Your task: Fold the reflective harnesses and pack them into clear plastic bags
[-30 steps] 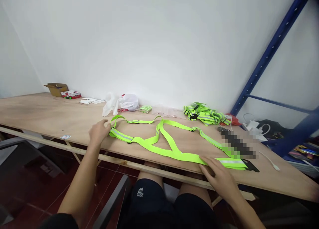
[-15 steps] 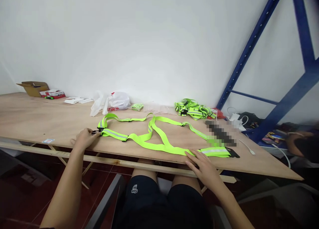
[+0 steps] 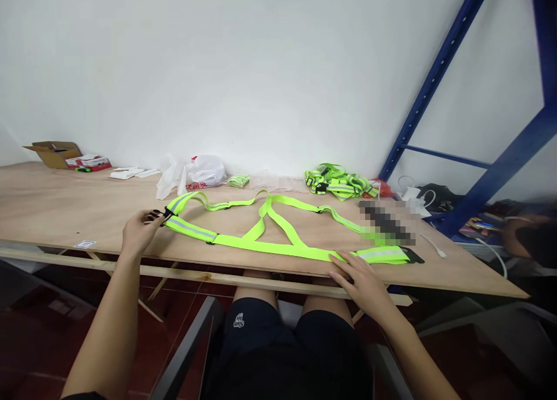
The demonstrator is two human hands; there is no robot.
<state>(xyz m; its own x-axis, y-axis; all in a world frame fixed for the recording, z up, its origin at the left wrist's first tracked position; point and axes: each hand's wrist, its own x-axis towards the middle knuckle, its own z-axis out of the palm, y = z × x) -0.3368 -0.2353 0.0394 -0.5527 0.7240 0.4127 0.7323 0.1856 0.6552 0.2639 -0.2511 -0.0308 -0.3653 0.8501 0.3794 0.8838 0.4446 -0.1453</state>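
- Pinching the black buckle [image 3: 168,214] at one end of the neon-yellow reflective harness [image 3: 270,247], the left hand [image 3: 138,233] has thumb and fingers closed together, out over the left part of the wooden tabletop [image 3: 108,205]; whether that buckle clears the tabletop, one cannot tell.
- And the right hand [image 3: 359,281]! It lies palm down by the tabletop's near edge, fingers loosely spread and a little bent, tips resting on the strap, with no grip on it.
- Here's the harness itself, stretched along the middle of the tabletop: its front band runs nearly straight beside the near edge, two straps branch off it and meet toward the far side, and a black end piece [image 3: 415,256] sits toward the tabletop's right end.
- Over at the tabletop's far left corner, it's an open cardboard box [image 3: 56,154], a red-and-white box [image 3: 93,164] just beside it, then white sheets [image 3: 126,173].
- Along the tabletop's far edge, a white plastic bag [image 3: 208,170] with red print, and right next to it a small packet of neon strap [image 3: 238,181].
- Farther right on that far edge, a tangled pile of reflective straps [image 3: 343,185]!
- Toward the tabletop's right end, a white cable [image 3: 430,243]; the patch beside it is pixelated, unreadable.
- A small label [image 3: 85,244] sits on the tabletop's near edge, left side.
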